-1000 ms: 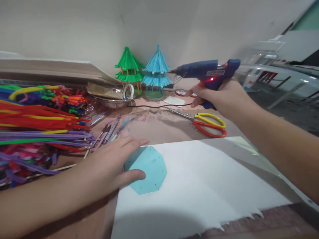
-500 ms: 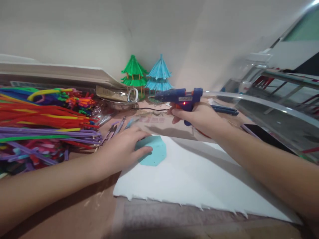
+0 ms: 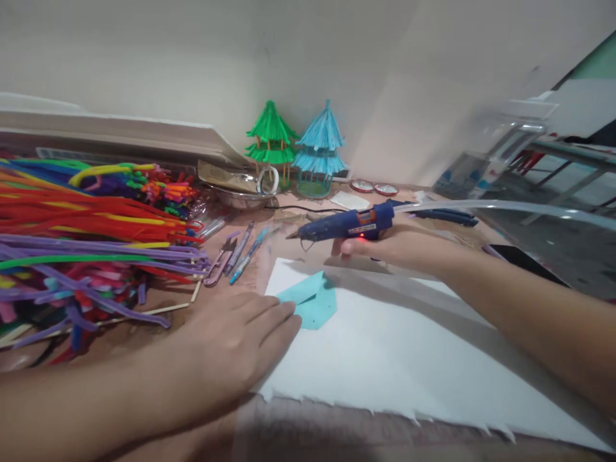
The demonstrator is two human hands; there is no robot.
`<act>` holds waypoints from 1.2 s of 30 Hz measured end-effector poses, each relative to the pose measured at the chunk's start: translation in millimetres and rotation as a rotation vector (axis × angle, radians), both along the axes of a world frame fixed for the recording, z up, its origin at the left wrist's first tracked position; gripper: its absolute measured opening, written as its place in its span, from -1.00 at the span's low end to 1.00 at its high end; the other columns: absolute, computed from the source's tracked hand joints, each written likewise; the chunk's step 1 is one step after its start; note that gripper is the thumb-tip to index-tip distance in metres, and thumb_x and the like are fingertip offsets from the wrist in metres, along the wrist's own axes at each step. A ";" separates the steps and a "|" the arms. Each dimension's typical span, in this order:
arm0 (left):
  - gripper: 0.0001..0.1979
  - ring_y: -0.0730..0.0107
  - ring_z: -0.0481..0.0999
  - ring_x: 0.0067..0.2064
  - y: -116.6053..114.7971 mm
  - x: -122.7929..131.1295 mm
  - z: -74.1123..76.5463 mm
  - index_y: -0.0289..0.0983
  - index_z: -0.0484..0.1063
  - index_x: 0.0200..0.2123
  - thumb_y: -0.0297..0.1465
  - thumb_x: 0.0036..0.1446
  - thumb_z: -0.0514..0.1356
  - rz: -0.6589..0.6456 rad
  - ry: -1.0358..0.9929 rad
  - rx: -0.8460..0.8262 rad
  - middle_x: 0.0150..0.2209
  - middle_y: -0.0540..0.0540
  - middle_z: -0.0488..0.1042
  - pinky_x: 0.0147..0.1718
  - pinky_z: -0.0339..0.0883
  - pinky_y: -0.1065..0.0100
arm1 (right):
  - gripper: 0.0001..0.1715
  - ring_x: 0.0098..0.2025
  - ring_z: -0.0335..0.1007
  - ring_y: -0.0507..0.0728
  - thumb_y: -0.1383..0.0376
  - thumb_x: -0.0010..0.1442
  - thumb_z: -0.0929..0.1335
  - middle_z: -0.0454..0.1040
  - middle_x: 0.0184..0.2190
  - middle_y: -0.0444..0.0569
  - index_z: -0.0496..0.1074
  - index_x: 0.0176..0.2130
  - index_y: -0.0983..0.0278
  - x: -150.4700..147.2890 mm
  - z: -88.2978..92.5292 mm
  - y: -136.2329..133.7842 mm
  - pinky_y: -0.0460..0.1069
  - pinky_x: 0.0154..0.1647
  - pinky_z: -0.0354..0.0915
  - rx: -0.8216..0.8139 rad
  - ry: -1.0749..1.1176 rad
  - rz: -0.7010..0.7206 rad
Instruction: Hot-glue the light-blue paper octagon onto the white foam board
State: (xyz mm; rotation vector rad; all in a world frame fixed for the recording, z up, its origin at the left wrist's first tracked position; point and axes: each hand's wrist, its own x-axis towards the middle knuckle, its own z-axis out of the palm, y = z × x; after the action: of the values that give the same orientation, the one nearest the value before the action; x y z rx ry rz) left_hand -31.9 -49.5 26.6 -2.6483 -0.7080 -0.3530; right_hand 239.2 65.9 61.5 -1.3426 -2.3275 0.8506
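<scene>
A teal paper octagon [image 3: 320, 311] with small dark dots lies on a white foam sheet [image 3: 385, 359], its upper part bent up in a flap. At the octagon's left side, my left hand [image 3: 250, 330] grips it with the fingers together and the thumb out of sight. My right hand [image 3: 380, 247] is closed around a blue glue gun [image 3: 346, 224] above the sheet's far edge. The gun's nozzle points left, its red light is lit, and a long clear glue stick [image 3: 505, 206] sticks out of its back.
Colourful pipe cleaners [image 3: 86, 218] are heaped at left. Snips [image 3: 220, 263] and pens [image 3: 248, 256] lie near my left hand. Green [image 3: 272, 131] and blue [image 3: 320, 138] model pavilions stand by the wall, near a metal bowl [image 3: 245, 200]. A phone [image 3: 524, 264] lies at right.
My left hand has turned and come nearer, and the octagon's upper part has bent up. The glue gun has tilted and lowered, its nozzle now slightly downward. The view has shifted a little.
</scene>
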 end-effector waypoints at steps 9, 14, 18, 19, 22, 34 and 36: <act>-0.70 0.24 0.56 -0.23 4.4 -0.5 -2.6 -0.29 0.52 -0.10 -0.63 0.31 0.03 0.056 0.104 -0.051 -0.11 -0.17 0.63 -0.25 0.40 0.25 | -0.59 -0.24 0.53 0.16 -0.05 0.16 0.42 0.62 -0.34 -0.12 0.62 -0.19 0.19 -29.6 15.1 -8.7 -0.04 -0.25 0.40 -0.039 -0.051 0.292; -0.77 0.14 0.56 -0.24 3.1 0.4 -2.5 -0.31 0.51 -0.18 -0.59 0.30 0.05 0.113 0.089 0.058 -0.22 -0.22 0.59 -0.29 0.39 0.21 | -0.59 -0.29 0.51 0.17 -0.09 0.17 0.39 0.58 -0.42 -0.12 0.58 -0.35 0.17 -27.9 3.6 -11.1 -0.01 -0.30 0.38 -0.016 -0.077 0.227; -0.77 0.18 0.52 -0.42 -0.5 0.4 -2.2 -0.32 0.49 -0.32 -0.48 0.35 0.07 0.225 0.113 0.127 -0.34 -0.24 0.57 -0.43 0.34 0.23 | -0.59 -0.37 0.50 0.18 -0.09 0.17 0.40 0.52 -0.54 -0.14 0.51 -0.50 0.13 -23.8 5.0 -11.6 -0.01 -0.39 0.35 -0.031 -0.139 0.141; -0.76 0.19 0.50 -0.46 0.0 -0.5 -1.6 -0.34 0.50 -0.30 -0.43 0.37 0.07 0.261 0.115 0.123 -0.36 -0.23 0.56 -0.46 0.32 0.24 | -0.59 -0.38 0.50 0.17 -0.08 0.16 0.40 0.52 -0.54 -0.14 0.50 -0.51 0.13 -22.8 5.9 -11.6 -0.01 -0.41 0.34 -0.036 -0.150 0.131; -0.69 0.11 0.53 -0.47 5.2 -4.0 -0.2 -0.44 0.51 -0.06 -0.35 0.40 0.06 0.362 0.138 0.119 -0.43 -0.22 0.55 -0.51 0.31 0.22 | -0.57 -0.42 0.48 0.16 -0.08 0.17 0.38 0.53 -0.53 -0.13 0.46 -0.53 0.15 -19.3 7.4 -11.2 -0.02 -0.46 0.31 -0.041 -0.179 0.103; -0.76 0.18 0.59 -0.38 13.2 -4.8 -3.3 -0.32 0.51 -0.09 -0.58 0.28 0.08 0.240 0.168 -0.041 -0.36 -0.14 0.58 -0.43 0.43 0.26 | -0.47 -0.39 0.47 0.17 -0.17 0.10 0.35 0.53 -0.51 -0.08 0.43 -0.58 0.16 -14.8 17.5 -14.3 -0.01 -0.38 0.34 -0.055 -0.383 0.035; -0.67 0.17 0.60 -0.34 11.4 -3.9 -0.7 -0.33 0.49 -0.01 -0.63 0.25 0.05 0.231 0.204 -0.054 -0.33 -0.16 0.59 -0.42 0.45 0.27 | -0.47 -0.38 0.47 0.17 -0.18 0.09 0.35 0.54 -0.50 -0.08 0.43 -0.57 0.17 -14.8 17.6 -15.0 -0.01 -0.36 0.35 -0.067 -0.385 0.033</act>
State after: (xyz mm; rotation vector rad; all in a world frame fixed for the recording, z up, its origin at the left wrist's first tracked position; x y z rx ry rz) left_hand -35.8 -38.1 25.9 -2.5673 -0.9536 0.0001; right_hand 224.4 50.9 79.1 -1.6221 -2.6324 0.7372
